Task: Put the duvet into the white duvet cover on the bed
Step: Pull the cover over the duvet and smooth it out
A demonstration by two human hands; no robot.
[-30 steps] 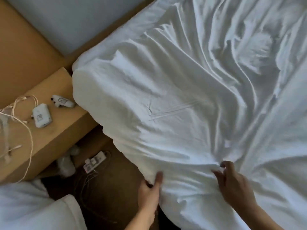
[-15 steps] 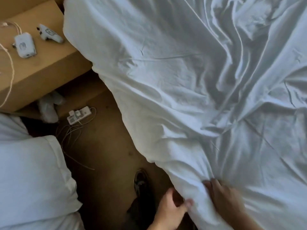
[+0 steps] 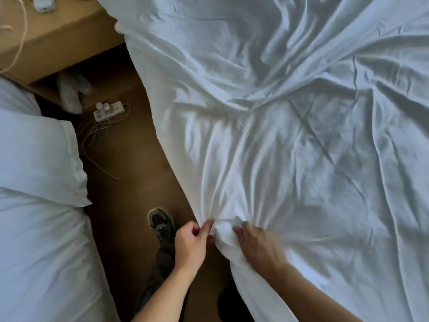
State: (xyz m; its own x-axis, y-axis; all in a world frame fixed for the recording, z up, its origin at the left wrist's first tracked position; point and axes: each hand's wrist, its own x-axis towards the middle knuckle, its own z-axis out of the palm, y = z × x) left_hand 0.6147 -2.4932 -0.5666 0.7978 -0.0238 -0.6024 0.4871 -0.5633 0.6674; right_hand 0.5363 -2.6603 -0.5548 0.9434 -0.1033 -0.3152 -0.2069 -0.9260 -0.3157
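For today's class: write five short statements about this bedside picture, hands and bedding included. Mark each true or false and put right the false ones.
1. The left hand and the right hand meet at one bunched spot of the white duvet cover. True.
2. The power strip lies on top of the duvet cover. False: it lies on the floor.
3. A dark shoe shows on the floor close to the left hand. True.
4. The right hand hangs free, touching nothing. False: it holds the bunched duvet cover.
5. The duvet cover lies smooth and flat. False: it is heavily creased.
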